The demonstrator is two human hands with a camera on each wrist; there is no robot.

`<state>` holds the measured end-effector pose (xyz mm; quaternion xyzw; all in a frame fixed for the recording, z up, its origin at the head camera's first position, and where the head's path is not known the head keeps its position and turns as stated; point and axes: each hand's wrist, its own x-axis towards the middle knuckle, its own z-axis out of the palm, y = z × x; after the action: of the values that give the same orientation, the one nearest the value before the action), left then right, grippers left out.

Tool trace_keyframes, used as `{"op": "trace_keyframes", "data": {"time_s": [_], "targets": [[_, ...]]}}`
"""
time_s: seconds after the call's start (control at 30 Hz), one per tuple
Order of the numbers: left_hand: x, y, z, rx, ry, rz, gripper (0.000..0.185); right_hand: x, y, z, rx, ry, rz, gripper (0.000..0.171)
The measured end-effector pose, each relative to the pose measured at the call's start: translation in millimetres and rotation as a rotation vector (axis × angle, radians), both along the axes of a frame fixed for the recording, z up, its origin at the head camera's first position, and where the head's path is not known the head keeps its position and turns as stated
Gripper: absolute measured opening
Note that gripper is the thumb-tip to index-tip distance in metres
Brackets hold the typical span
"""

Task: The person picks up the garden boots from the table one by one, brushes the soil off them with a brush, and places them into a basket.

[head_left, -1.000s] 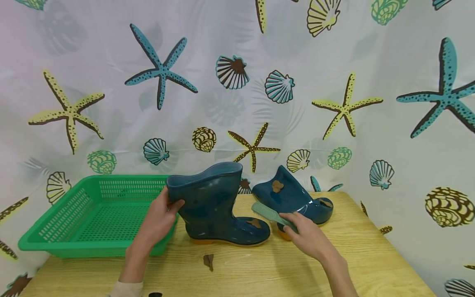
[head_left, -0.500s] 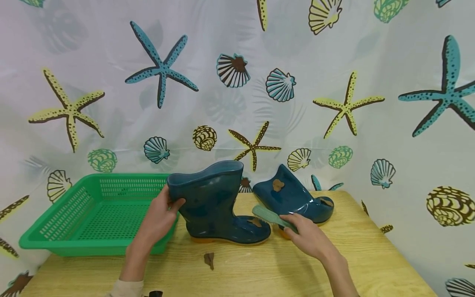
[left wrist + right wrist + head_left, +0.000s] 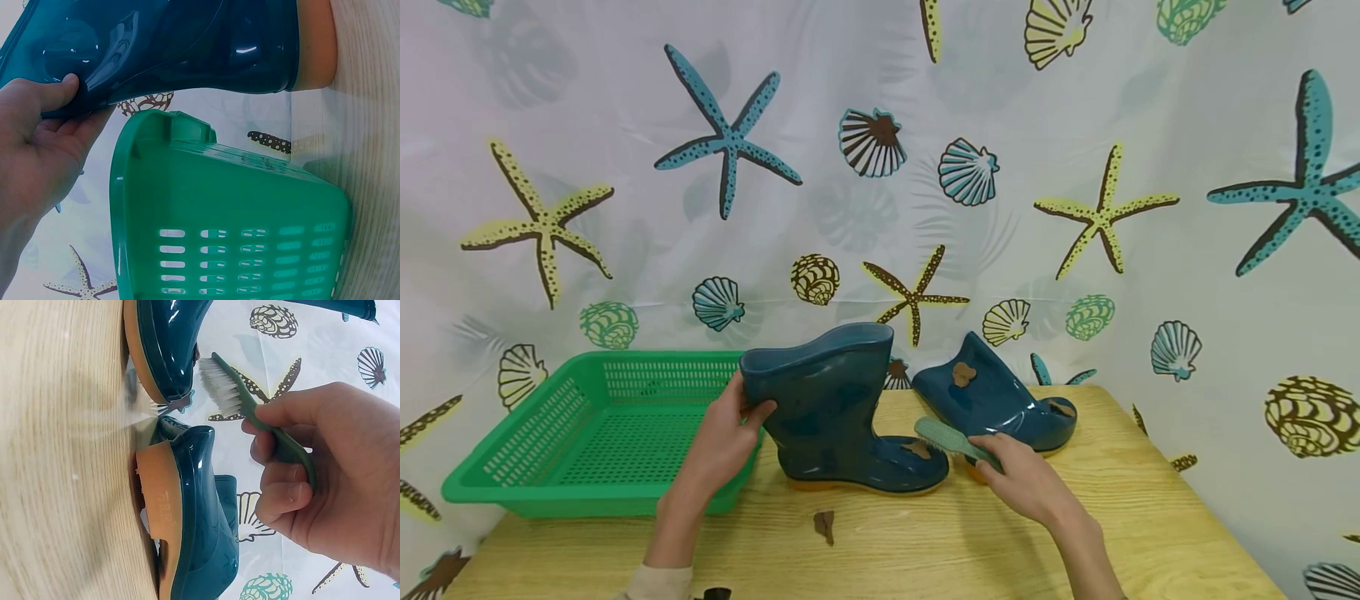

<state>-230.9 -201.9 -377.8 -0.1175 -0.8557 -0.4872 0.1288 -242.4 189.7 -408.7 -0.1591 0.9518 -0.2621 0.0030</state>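
Left fingers [image 3: 59, 94] clamp upright blue rubber boot [image 3: 835, 417]; right fingers [image 3: 284, 490] clamp green bristle brush [image 3: 949, 437] near that boot's toe.

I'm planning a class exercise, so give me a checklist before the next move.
1. Boot held: ok, left hand grips it near the top.
2. Held boot upright on the table: ok.
3. Brush held: ok, in the right hand.
4. Bristles touching the brown patch on the held boot: cannot tell.
5. Table free of loose brown pieces: not ok, one piece lies in front of the held boot.
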Motion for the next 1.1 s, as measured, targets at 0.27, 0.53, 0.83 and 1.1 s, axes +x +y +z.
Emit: {"op": "trace_keyframes", "data": {"time_s": [0.27,0.53,0.83,1.1], "targets": [[-1.3,0,0.2,0.001,0.004,0.001,0.052,-0.4,0,0.5,0.011,-0.020,0.002,0.035],[-1.0,-1,0.7,0.000,-0.008,0.010,0.050,0.3,-1,0.9,-0.012,-0.048,0.038,0.035],[-1.0,-2,-1.1,-0.007,-0.013,0.025,0.050,0.9,-10,2.4,-0.028,-0.042,0.132,0.036],[-0.7,-1,-1.3,-0.007,-0.022,0.028,0.049,2.8,-14,1.1,0.027,-0.067,0.033,0.036]]}}
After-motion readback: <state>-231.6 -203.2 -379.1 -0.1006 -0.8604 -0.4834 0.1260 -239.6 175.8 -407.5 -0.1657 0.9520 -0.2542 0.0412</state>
